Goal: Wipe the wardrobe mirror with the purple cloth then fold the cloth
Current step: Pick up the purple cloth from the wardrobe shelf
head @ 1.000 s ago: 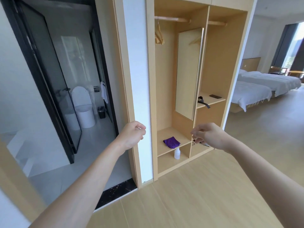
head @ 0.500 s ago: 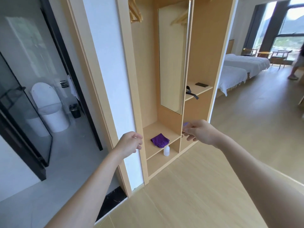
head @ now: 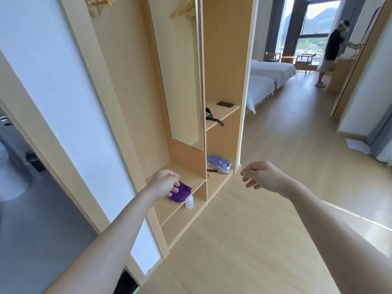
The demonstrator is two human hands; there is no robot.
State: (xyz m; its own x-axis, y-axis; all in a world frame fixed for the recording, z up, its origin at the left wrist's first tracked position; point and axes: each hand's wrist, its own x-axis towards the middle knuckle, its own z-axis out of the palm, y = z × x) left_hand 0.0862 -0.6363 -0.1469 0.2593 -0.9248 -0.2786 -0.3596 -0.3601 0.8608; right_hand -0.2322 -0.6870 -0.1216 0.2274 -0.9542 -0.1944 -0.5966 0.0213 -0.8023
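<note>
Head view: my left hand (head: 165,183) reaches over the purple cloth (head: 181,193), fingers loosely curled, holding nothing; contact unclear. The cloth lies crumpled on the wardrobe's low shelf (head: 191,179), below the mirror (head: 178,73), beside a small white bottle (head: 189,202). My right hand (head: 262,175) hangs relaxed, empty.

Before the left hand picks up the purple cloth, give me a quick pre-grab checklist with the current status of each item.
1. Purple cloth in view on the low shelf: ok.
2. Left hand at the cloth: ok; contact: cannot tell.
3. Left hand holding nothing else: ok.
4. Right hand free, out over the floor: ok.
5. White bottle stands right next to the cloth, could get knocked: not ok.
6. Mirror unobstructed for wiping: ok.
</note>
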